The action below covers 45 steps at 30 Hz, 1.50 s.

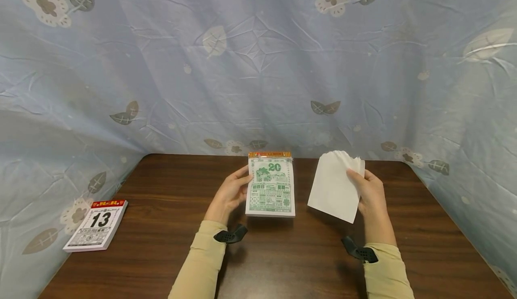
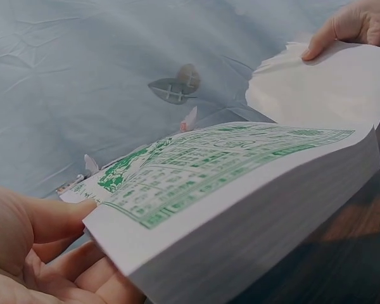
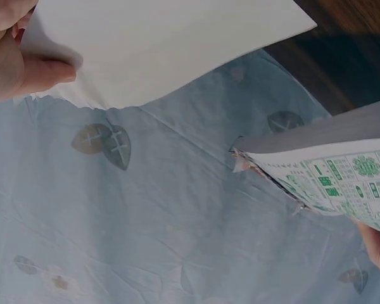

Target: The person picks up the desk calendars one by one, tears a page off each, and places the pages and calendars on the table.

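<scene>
A thick tear-off calendar pad [image 1: 270, 189] with green print and a "20" on its top page stands tilted on the brown table [image 1: 161, 245]. My left hand [image 1: 232, 191] grips its left edge, thumb on the top page [image 2: 196, 177] and fingers [image 2: 82, 275] underneath. My right hand [image 1: 369, 195] pinches a bunch of torn white sheets [image 1: 335, 184] held above the table to the pad's right, blank sides toward me. The right wrist view shows the thumb [image 3: 41, 69] pressed on the sheets [image 3: 171, 44], with the pad's corner [image 3: 329, 177] at right.
A second calendar pad [image 1: 97, 225] showing a black "13" lies flat near the table's front left corner. A pale blue cloth with leaf and flower print [image 1: 258, 65] hangs behind and on both sides of the table.
</scene>
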Tool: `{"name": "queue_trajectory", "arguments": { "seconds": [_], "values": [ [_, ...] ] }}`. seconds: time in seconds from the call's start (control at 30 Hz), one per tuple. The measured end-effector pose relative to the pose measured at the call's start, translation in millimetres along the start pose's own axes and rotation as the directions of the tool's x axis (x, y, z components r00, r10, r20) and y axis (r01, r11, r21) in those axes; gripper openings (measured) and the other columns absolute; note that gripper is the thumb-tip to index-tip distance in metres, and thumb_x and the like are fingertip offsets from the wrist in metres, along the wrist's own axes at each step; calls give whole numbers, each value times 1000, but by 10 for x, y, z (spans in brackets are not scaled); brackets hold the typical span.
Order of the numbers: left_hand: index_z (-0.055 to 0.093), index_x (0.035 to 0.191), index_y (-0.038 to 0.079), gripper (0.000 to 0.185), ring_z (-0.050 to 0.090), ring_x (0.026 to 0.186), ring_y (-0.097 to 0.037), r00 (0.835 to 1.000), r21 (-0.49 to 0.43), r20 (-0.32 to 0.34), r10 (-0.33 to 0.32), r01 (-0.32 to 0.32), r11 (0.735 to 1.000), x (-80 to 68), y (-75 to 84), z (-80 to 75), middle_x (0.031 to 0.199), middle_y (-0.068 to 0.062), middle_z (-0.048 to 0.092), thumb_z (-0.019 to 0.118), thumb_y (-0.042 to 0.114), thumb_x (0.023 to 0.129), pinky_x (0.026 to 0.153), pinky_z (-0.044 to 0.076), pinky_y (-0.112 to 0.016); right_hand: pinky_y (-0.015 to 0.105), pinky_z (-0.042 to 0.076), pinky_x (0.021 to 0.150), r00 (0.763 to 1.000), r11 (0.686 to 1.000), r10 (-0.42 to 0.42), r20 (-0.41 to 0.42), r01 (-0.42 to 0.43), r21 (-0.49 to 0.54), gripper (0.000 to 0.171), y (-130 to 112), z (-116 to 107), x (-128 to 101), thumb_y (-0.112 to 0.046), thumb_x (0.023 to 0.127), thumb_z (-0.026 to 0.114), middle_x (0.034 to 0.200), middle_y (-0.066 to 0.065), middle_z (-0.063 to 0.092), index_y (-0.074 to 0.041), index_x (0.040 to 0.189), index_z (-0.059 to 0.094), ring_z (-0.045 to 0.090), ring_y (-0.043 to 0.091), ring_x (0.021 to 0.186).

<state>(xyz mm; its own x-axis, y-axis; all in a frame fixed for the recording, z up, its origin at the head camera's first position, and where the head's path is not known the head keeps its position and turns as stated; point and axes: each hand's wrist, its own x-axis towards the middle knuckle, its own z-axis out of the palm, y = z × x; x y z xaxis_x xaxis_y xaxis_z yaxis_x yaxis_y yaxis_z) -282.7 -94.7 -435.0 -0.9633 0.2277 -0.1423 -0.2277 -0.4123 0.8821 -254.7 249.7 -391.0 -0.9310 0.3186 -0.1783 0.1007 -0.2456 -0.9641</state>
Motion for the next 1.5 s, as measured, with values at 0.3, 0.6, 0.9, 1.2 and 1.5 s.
{"name": "queue_trajectory", "arguments": {
  "seconds": [0.3, 0.6, 0.9, 1.2, 1.5],
  "values": [
    [42, 147, 10, 48, 73, 70, -14, 1000, 35, -15, -1, 1, 999, 37, -75, 37, 89, 0, 73, 49, 5, 100, 64, 59, -32, 19, 53, 60, 992, 994, -90, -86, 84, -72, 9, -46, -92, -2, -18, 87, 73, 79, -12, 62, -18, 90, 65, 62, 4, 69],
    [43, 146, 12, 48, 73, 72, -15, 999, 49, -35, -24, 25, 998, 58, -174, 127, 91, -2, 73, 51, 7, 99, 65, 59, -33, 19, 52, 59, 984, 992, -98, -151, 85, -89, 9, -108, -217, 9, -19, 86, 74, 83, -12, 59, -21, 89, 66, 60, 3, 70],
    [42, 146, 9, 48, 71, 73, -15, 998, 79, -56, -31, 36, 996, 76, -292, 261, 98, -7, 71, 53, 10, 99, 68, 59, -35, 18, 51, 55, 962, 990, -142, -232, 138, -35, 13, -179, -308, 10, -11, 85, 74, 74, -12, 61, -21, 78, 69, 60, 3, 64],
    [43, 145, 8, 48, 71, 71, -15, 996, 99, -78, -46, 54, 994, 78, -414, 418, 95, -7, 72, 54, 10, 99, 65, 59, -33, 18, 50, 53, 946, 984, -176, -273, 162, -74, 10, -194, -399, 38, -13, 85, 75, 71, -14, 62, -19, 79, 68, 59, 3, 62],
    [43, 146, 10, 49, 72, 73, -16, 995, 110, -87, -47, 57, 992, 118, -497, 562, 105, -15, 71, 55, 12, 98, 67, 59, -32, 15, 47, 53, 927, 960, -230, -296, 167, -224, 11, -207, -438, 38, -17, 87, 73, 66, -20, 59, -21, 78, 66, 57, -1, 61]
  ]
}}
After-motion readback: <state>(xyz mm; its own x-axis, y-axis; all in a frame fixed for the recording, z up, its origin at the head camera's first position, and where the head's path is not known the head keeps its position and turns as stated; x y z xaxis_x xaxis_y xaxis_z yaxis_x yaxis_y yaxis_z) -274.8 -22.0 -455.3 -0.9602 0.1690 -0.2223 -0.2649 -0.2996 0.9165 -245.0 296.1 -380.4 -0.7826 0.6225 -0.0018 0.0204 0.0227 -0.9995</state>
